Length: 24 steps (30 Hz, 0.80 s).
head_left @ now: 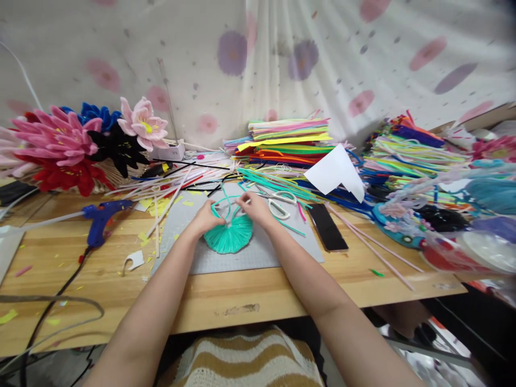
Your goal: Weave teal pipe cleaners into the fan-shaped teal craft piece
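A teal fan-shaped piece of bent pipe cleaners (229, 236) lies on a grey cutting mat (242, 255) in the middle of the wooden table. My left hand (206, 217) grips its upper left edge with the fingers curled. My right hand (255, 207) pinches a teal pipe cleaner strand at the piece's top right. Both forearms reach in from the bottom of the view.
White-handled scissors (278, 203) and a black phone (327, 228) lie right of the mat. A blue glue gun (99, 217) sits at the left, its cord trailing to the table edge. Pipe cleaner flowers (76, 145) stand at the back left. Stacks of coloured pipe cleaners (290, 142) crowd the back and right.
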Tool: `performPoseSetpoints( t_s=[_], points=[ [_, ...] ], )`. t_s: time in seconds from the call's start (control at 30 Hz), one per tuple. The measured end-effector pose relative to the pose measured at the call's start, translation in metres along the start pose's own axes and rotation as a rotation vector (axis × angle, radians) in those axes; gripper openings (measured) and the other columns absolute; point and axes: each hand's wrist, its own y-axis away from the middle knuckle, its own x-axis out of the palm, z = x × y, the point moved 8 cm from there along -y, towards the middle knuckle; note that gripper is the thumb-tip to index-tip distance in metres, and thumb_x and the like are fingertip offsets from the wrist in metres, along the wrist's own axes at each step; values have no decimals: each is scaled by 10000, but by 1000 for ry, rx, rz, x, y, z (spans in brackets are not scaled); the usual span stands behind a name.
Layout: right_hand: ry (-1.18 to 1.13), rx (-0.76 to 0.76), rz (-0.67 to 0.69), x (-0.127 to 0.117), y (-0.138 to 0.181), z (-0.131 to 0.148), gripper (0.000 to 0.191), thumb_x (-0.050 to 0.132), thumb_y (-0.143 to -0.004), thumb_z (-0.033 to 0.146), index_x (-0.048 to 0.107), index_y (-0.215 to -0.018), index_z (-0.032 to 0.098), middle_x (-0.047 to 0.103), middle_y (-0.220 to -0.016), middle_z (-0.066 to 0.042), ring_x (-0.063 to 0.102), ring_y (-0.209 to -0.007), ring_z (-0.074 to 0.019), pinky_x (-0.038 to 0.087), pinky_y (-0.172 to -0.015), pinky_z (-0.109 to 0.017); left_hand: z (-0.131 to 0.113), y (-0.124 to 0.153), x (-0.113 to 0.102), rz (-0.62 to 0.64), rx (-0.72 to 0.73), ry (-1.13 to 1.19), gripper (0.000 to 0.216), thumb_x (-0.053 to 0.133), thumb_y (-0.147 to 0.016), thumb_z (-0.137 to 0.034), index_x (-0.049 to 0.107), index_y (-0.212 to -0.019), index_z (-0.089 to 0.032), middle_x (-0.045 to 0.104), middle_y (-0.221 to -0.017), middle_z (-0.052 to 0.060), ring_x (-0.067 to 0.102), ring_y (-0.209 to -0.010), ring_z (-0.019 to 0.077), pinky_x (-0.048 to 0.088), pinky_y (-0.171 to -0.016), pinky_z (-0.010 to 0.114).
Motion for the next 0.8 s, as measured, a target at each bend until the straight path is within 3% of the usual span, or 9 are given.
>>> performPoseSetpoints(
  t_s=[0.1,0.17,0.3,0.4,0.47,0.63,0.7,0.8],
  points=[
    [83,42,-156,-39,-16,-15,146,506,-775,288,556,-852,176,613,-852,-50,549,-750,-147,395,-672,-261,-5,4,0,27,-35,14,512,744,-357,-141,533,-817,-211,570,-576,-39,547,-565,160,397,-546,266],
    [241,65,-84,-42,-25,-23,191,549,-732,241,562,-909,171,621,-881,-78,560,-787,-185,402,-696,-289,-8,5,-1,39,-75,9,508,751,-333,-135,550,-796,-197,582,-588,-25,558,-574,173,396,-527,267],
    [541,105,129,-25,-30,-35,236,540,-698,145,584,-930,162,633,-949,-117,573,-883,-229,407,-738,-304,-9,5,-4,55,-143,-147,543,767,-316,-200,560,-816,-160,609,-713,6,574,-685,187,403,-556,260],
    [629,147,160,-25,-34,-36,227,528,-708,165,606,-922,154,635,-967,-116,576,-909,-226,408,-752,-286,-5,4,-5,59,-122,-215,614,763,-342,-233,533,-905,-149,620,-837,25,577,-761,184,412,-610,256],
    [613,150,81,-42,-39,-28,230,509,-737,196,616,-934,145,619,-1000,-123,567,-927,-221,406,-768,-276,-5,4,-5,75,-70,-232,618,756,-374,-256,522,-936,-149,619,-888,39,576,-786,185,418,-645,266],
    [496,37,-363,-119,-32,22,335,317,-882,305,559,-1047,143,557,-1058,-141,533,-960,-216,406,-770,-298,-12,6,-6,109,50,-357,481,725,-474,-351,561,-883,-159,619,-862,46,569,-800,202,415,-681,292],
    [441,-26,-353,-127,-23,41,404,244,-906,381,563,-1042,173,586,-1017,-112,535,-952,-212,401,-756,-294,-14,5,-8,82,70,-415,489,720,-491,-379,565,-902,-163,618,-869,51,566,-788,204,410,-662,289],
    [341,-89,-116,-97,-12,56,485,235,-882,512,581,-1030,206,631,-958,-64,557,-907,-194,392,-737,-272,-15,3,-5,14,59,-479,490,707,-514,-426,567,-918,-187,621,-853,50,566,-765,206,393,-624,283]
  ],
)
